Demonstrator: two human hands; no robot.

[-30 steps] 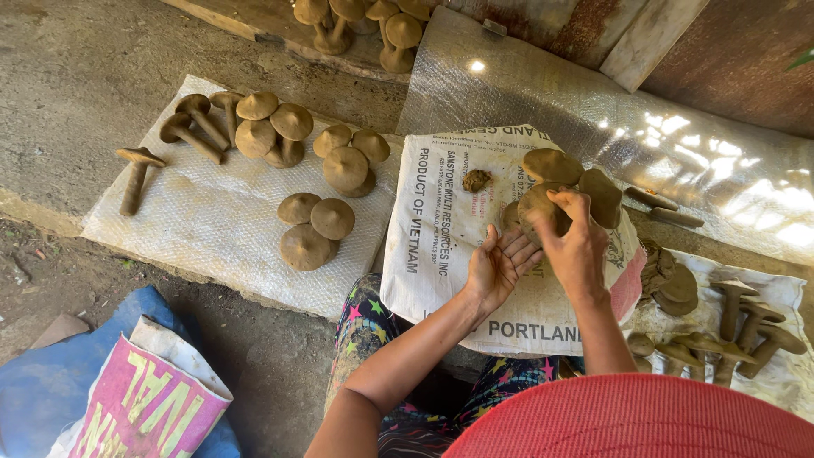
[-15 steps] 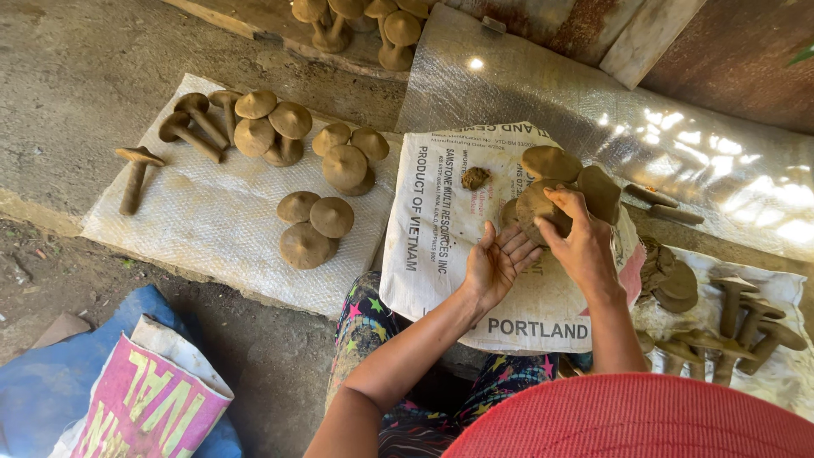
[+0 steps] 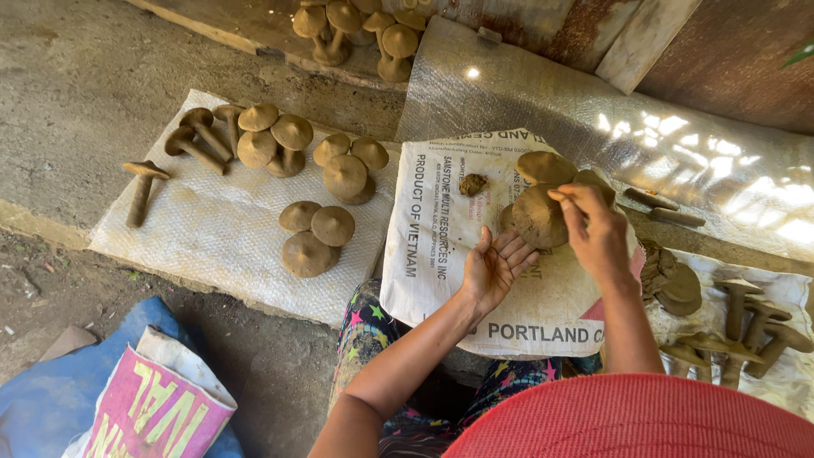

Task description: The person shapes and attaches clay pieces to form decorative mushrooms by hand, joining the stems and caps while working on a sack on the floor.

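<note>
Many brown clay mushrooms [image 3: 309, 242] lie finished; left hand [image 3: 493, 270], fingers apart, props a round clay cap [image 3: 537, 216] while right hand [image 3: 596, 231] fingers pinch its edge, unfinished.

We see only part of the clay cap [image 3: 536, 216]: the left hand [image 3: 492, 270] and right hand [image 3: 596, 233] cover its lower and right sides. The red hat brim [image 3: 644, 420] is cut off by the bottom edge. The pink sack [image 3: 153, 407] is cropped likewise. The small clay lump [image 3: 472, 184] is too small to identify.
</note>
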